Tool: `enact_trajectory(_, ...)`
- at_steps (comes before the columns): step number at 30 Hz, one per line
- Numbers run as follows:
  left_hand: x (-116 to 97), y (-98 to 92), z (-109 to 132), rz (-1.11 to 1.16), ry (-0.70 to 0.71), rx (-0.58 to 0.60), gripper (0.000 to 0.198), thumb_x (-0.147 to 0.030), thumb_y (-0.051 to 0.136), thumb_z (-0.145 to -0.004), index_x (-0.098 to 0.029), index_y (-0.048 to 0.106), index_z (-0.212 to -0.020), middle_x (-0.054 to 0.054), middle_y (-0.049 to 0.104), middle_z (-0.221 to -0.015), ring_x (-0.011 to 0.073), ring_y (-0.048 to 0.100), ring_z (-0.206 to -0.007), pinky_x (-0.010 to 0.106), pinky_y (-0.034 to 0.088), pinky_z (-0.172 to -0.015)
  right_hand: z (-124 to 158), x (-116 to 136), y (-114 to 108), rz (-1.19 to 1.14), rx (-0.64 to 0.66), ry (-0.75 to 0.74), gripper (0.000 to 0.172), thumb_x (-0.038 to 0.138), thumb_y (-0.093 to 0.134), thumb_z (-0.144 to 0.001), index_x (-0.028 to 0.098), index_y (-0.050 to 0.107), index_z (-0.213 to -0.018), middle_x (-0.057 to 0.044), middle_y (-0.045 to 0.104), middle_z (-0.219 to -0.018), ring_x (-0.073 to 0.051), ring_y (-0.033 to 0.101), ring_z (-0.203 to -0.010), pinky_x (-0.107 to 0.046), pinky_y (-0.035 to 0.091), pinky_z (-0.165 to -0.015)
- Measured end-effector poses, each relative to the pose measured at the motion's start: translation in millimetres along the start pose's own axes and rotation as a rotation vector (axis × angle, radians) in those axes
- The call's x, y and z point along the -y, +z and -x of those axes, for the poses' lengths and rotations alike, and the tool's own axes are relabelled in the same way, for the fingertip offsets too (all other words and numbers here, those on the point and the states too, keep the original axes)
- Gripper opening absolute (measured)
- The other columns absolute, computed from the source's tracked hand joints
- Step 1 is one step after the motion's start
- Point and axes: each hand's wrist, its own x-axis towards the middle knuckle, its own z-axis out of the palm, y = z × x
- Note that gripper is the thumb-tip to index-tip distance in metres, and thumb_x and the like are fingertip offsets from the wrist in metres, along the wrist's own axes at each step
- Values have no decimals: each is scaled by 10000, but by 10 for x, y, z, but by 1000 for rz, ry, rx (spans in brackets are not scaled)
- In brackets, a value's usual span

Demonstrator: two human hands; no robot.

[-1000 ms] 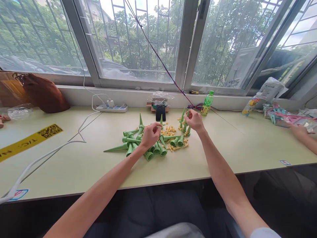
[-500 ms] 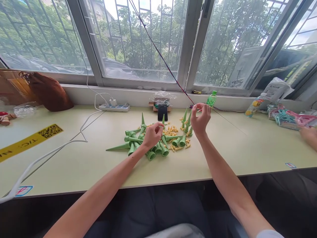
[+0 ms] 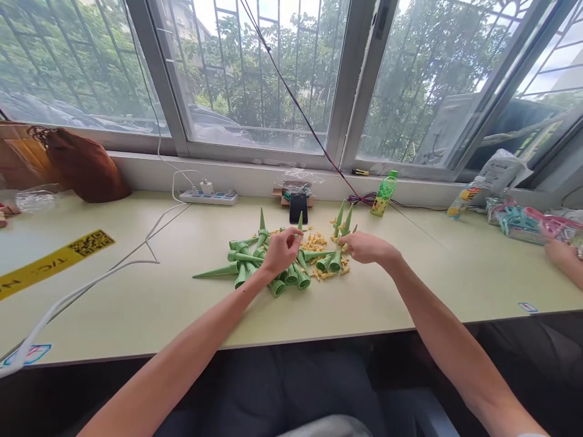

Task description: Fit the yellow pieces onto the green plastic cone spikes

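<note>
Left hand (image 3: 281,250): thumb and fingertips drawn close together, beside an upright green spike (image 3: 300,220) at the centre; whether they pinch it cannot be told. Wrist above the near part of the pile.

Right hand (image 3: 368,247): fingers bunched and pointing left, at the low part of the right-hand spike group; whether anything is pinched there cannot be told, the fingertips being too small to read.

Green spikes, right-hand group (image 3: 348,216): at least two upright, points up, just beyond the right fingertips; yellow pieces among them.

Green spikes, main pile (image 3: 246,257): around and left of the left hand, most lying on their sides, several with hollow round ends facing near; one long spike (image 3: 214,272) points left; another (image 3: 262,220) stands point up at the far side.

Yellow pieces (image 3: 314,243): small, loose, scattered between the two hands, with more at the near right.

Table (image 3: 378,297): pale yellow-green, beneath all the above.

Far side, centre: dark phone (image 3: 298,209), leaning against a small carton in clear wrap.

Far side, left: white power strip (image 3: 221,198); brown pouch (image 3: 88,167).

Far side, right: green-capped bottle (image 3: 385,193); second bottle (image 3: 465,198).

Right edge: another person's hand (image 3: 565,258), beside pink and teal articles (image 3: 523,226).
</note>
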Motion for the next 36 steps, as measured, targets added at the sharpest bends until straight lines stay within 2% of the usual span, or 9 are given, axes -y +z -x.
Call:
enact_trajectory(4,7,9,5,-8,10,5,210,-277,485,-869,-153,654,-886,-27,523,-512,107,444,-459,233,362,-495,-15,38,224,41,54,83,504,56,503,-788,225,566,-1259,-116,640,-1134,-226,627,-967,-238,409,-646)
enact_trajectory(12,15,2,7,-16,9,6,208,-281,482,-869,-161,652,-879,-31,518,-510,106,443,-462,231,365,-504,53,327,356,102,41,230,326,41,494,-781,183,627,-1043,-125,667,-1001,-255,664,-909,-269,426,-630)
enact_trajectory(20,37,14,3,-19,22,-2,210,-294,489,-871,-163,654,-871,-30,511,-518,107,437,-470,235,368,-509,48,444,532,88,-9,259,412,21,467,-814,129,550,-1203,-169,679,-1024,-261,675,-937,-272,440,-643)
enact_trajectory(30,26,6,0,-9,14,25,237,-291,485,-876,-148,670,-912,-20,531,-519,109,444,-464,238,366,-502,37,476,572,71,-54,246,428,3,464,-812,110,524,-1222,-176,672,-1063,-259,670,-961,-283,439,-654)
enact_trajectory(36,35,10,5,-15,6,28,230,-292,492,-870,-151,670,-903,-19,532,-517,113,454,-468,241,373,-509,34,462,585,44,-77,188,441,2,486,-777,150,506,-1191,-134,669,-1062,-257,662,-943,-277,398,-614)
